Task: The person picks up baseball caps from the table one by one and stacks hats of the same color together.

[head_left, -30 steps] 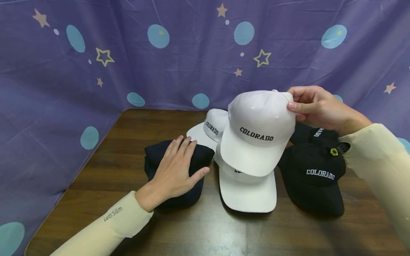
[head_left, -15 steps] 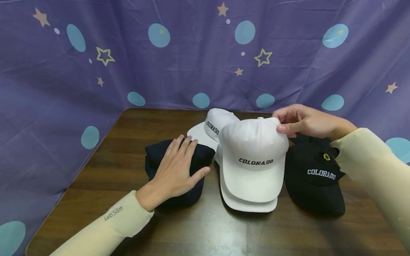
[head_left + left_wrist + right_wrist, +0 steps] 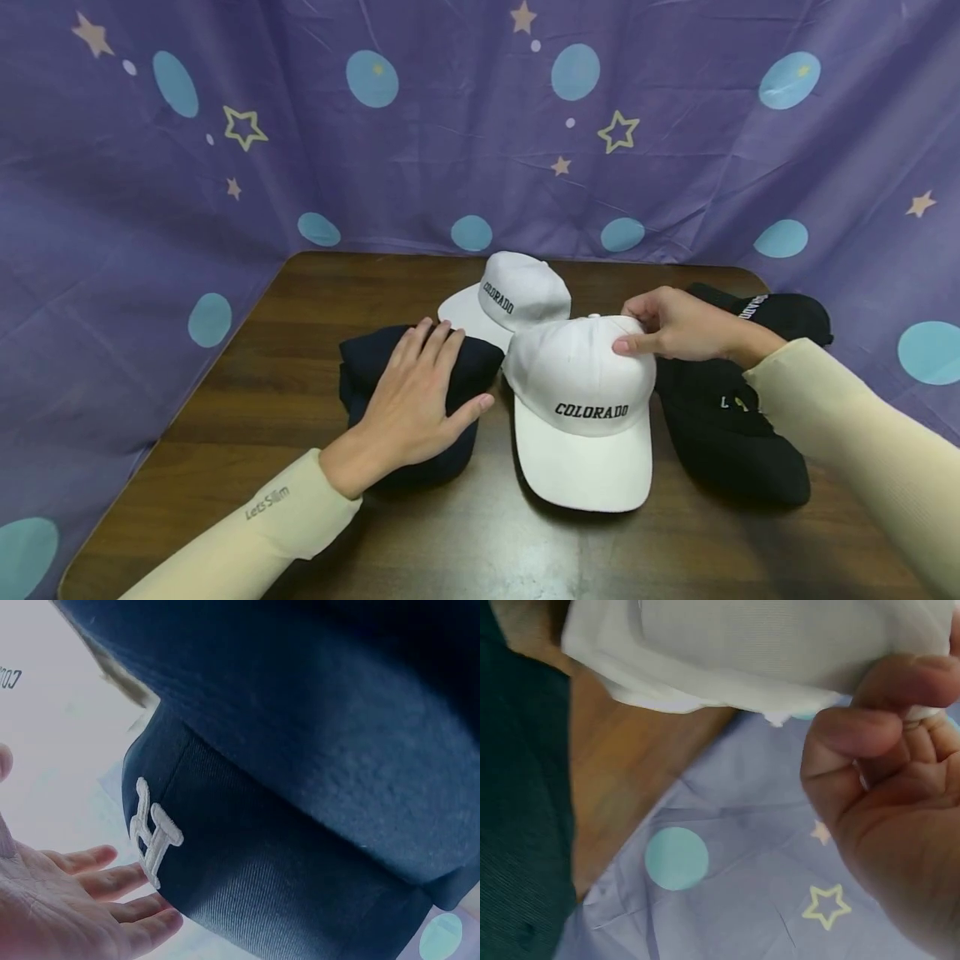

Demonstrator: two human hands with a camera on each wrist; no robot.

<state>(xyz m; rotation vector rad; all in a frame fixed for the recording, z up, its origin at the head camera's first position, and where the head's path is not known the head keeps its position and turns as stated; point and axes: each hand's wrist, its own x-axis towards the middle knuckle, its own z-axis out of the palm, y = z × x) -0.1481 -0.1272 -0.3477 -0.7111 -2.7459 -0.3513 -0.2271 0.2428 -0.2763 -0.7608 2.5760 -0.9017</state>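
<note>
My right hand (image 3: 678,325) pinches the top rear of a white cap (image 3: 585,375) lettered COLORADO, its brim facing me. This cap covers another white cap, now almost wholly hidden. In the right wrist view, thumb and fingers are bent at the edge of the white cloth (image 3: 765,645). My left hand (image 3: 412,400) rests with extended fingers on dark navy caps (image 3: 476,358), left of the white cap. The left wrist view shows a navy cap front (image 3: 247,847) with white raised embroidery (image 3: 154,832), and the left fingers against it.
Behind stands another white COLORADO cap (image 3: 525,292), turned left. On the right lie a black cap (image 3: 735,450), partly behind my right sleeve, and a second black cap (image 3: 795,317) further back. The wooden table (image 3: 247,375) meets a purple star-patterned curtain (image 3: 450,150).
The right hand has lowered its white cap from the air down onto the white cap beneath, moving slightly left. The left hand and navy caps have stayed in place.
</note>
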